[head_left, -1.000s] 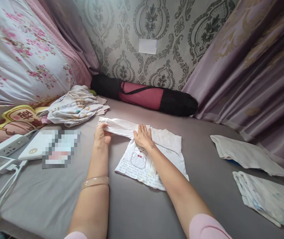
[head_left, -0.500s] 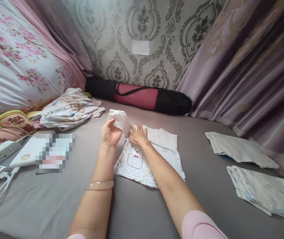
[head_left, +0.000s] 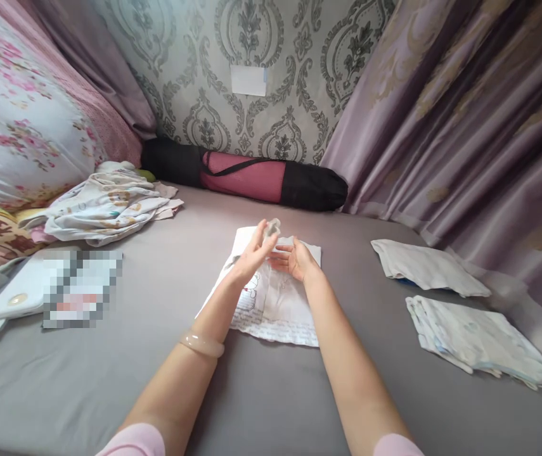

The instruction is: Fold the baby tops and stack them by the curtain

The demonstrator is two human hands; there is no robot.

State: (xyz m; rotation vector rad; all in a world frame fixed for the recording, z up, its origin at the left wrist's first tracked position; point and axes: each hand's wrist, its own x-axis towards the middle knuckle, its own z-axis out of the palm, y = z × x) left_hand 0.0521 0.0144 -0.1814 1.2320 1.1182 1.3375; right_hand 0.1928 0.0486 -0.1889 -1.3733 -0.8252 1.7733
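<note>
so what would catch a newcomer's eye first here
Probably the left hand and right hand at the printed white shirt, mid-picture on the grey sheet. Behind them, the long black-and-pink bag lies before the boldly patterned wall. At upper left, the flower-print cloth also stands out.

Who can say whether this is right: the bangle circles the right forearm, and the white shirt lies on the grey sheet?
No: the head view shows the bangle around the left forearm; the white shirt does lie on the grey sheet.
</note>
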